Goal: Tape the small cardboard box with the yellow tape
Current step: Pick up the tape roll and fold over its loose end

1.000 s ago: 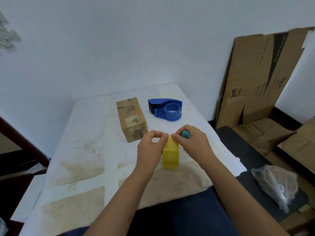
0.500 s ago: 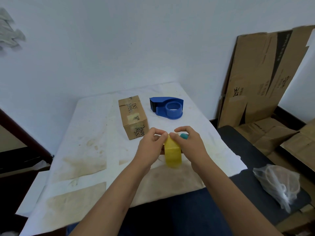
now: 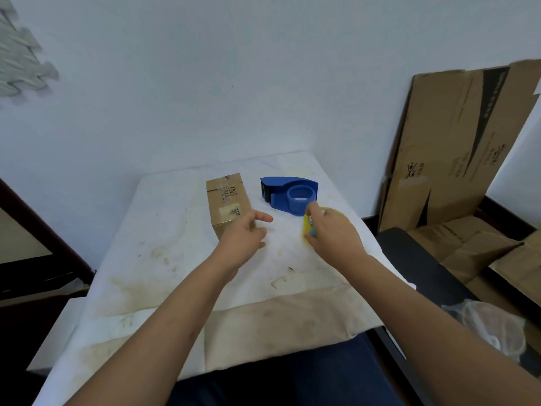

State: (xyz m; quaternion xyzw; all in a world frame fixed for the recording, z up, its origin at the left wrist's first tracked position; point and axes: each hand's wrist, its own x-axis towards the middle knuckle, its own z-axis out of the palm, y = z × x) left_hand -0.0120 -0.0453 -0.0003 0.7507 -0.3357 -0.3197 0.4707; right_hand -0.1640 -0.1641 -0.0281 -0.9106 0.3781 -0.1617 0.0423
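The small cardboard box (image 3: 228,203) is lying on the stained white table (image 3: 164,259), the left hand (image 3: 242,236) hovering loose-fingered against it; the right hand's (image 3: 330,232) fingers are gripping the yellow tape (image 3: 306,230) beside the blue dispenser (image 3: 288,194).

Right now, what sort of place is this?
Probably a makeshift home packing corner: a stained white cloth over a small table, flattened cardboard leaning on the wall, and a blue tape dispenser.

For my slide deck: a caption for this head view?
Right hand holds yellow tape by blue dispenser; left hand reaches cardboard box.
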